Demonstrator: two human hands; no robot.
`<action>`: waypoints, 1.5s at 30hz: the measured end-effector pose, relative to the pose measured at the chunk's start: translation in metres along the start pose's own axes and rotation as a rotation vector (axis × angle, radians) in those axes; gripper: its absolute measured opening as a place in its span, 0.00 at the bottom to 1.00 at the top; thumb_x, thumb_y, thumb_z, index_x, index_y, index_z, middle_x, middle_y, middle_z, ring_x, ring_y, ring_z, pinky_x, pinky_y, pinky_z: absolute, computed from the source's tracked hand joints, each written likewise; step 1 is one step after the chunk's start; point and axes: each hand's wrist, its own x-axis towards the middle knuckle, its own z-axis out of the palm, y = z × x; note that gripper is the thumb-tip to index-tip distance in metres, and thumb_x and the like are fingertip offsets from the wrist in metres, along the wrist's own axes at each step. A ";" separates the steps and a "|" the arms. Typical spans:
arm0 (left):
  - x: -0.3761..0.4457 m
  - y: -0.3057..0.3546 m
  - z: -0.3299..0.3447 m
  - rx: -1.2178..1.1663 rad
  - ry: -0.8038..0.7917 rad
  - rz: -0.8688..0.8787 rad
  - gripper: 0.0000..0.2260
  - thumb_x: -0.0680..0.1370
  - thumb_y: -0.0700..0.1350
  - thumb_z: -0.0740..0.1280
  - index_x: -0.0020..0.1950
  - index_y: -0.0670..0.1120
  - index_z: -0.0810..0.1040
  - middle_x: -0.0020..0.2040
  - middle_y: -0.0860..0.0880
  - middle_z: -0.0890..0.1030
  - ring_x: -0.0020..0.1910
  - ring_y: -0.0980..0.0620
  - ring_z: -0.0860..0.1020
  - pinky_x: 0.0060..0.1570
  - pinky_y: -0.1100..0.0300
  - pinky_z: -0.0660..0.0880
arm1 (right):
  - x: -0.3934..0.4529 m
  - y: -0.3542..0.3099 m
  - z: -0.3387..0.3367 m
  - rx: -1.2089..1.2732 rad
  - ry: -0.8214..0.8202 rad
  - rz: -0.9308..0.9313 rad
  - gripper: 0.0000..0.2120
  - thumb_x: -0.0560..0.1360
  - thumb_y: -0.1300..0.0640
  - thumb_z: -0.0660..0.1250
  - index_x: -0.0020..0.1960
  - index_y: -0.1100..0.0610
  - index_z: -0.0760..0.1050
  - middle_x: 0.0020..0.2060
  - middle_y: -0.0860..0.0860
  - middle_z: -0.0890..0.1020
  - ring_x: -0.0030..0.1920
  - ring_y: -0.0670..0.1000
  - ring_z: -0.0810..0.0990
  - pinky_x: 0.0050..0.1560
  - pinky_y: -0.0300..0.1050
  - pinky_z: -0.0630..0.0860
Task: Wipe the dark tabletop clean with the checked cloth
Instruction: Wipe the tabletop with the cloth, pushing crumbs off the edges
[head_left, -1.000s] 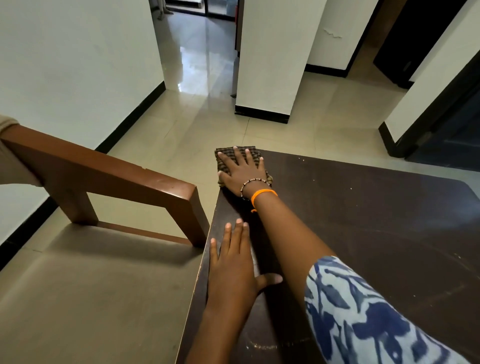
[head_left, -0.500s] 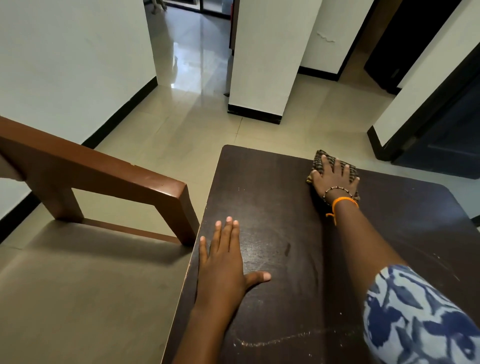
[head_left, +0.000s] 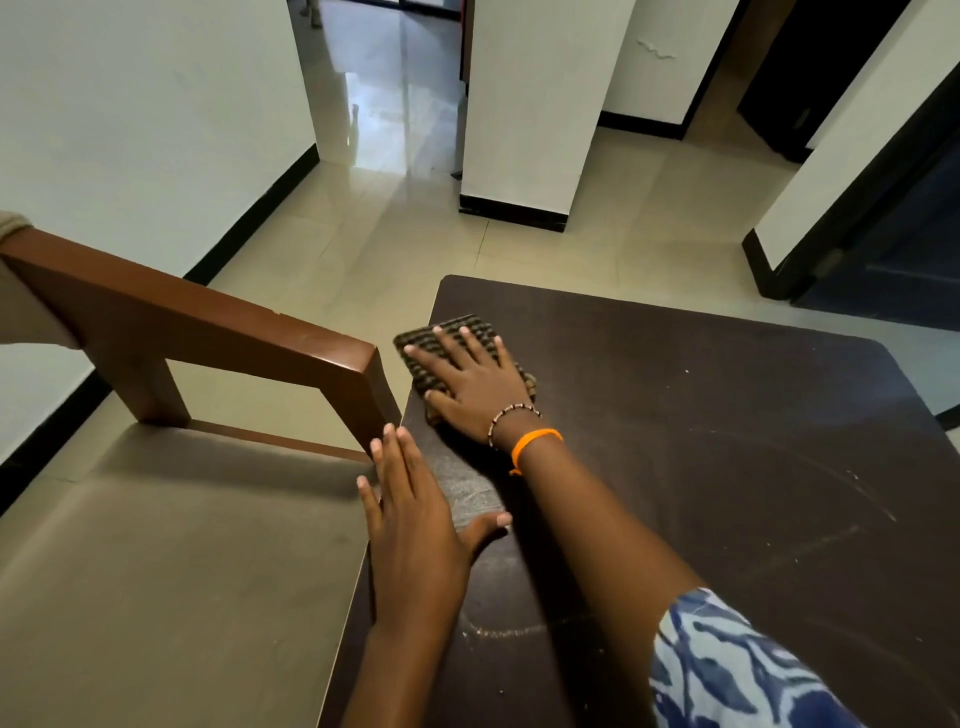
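Observation:
The dark brown tabletop (head_left: 701, 441) fills the right half of the view, with pale dust streaks and arcs on it. A folded brown checked cloth (head_left: 423, 343) lies near the table's left edge, a little back from the far corner. My right hand (head_left: 475, 382) presses flat on the cloth, fingers spread, hiding most of it. My left hand (head_left: 415, 519) rests flat on the table's left edge nearer to me, fingers apart, holding nothing.
A brown wooden armrest (head_left: 208, 322) and a tan seat cushion (head_left: 171, 571) stand right against the table's left side. Beyond the table is a tiled floor (head_left: 363, 249), a white pillar (head_left: 535, 104) and dark doorways at the right.
My right hand slid the cloth from the far left corner to the far middle of the table, then back to the left edge, closer to me. My left hand stayed planted.

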 end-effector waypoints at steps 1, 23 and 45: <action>0.000 0.003 -0.001 0.012 -0.013 -0.001 0.54 0.66 0.70 0.61 0.72 0.42 0.29 0.75 0.44 0.33 0.74 0.48 0.32 0.67 0.55 0.32 | -0.009 0.001 0.000 -0.012 -0.007 -0.045 0.26 0.79 0.45 0.53 0.74 0.37 0.48 0.77 0.47 0.49 0.77 0.54 0.45 0.73 0.61 0.40; -0.002 0.015 0.007 0.115 -0.263 0.066 0.49 0.71 0.65 0.62 0.73 0.38 0.34 0.76 0.42 0.35 0.75 0.46 0.36 0.73 0.50 0.37 | -0.040 0.026 -0.009 0.063 0.003 0.428 0.27 0.79 0.45 0.52 0.75 0.42 0.46 0.77 0.49 0.45 0.76 0.57 0.42 0.72 0.63 0.39; -0.009 0.069 0.041 0.193 -0.430 0.356 0.50 0.70 0.67 0.61 0.74 0.39 0.35 0.76 0.43 0.35 0.75 0.47 0.34 0.73 0.50 0.37 | -0.197 0.211 -0.034 0.035 0.050 0.758 0.27 0.80 0.45 0.52 0.75 0.42 0.46 0.77 0.49 0.48 0.76 0.56 0.47 0.74 0.62 0.45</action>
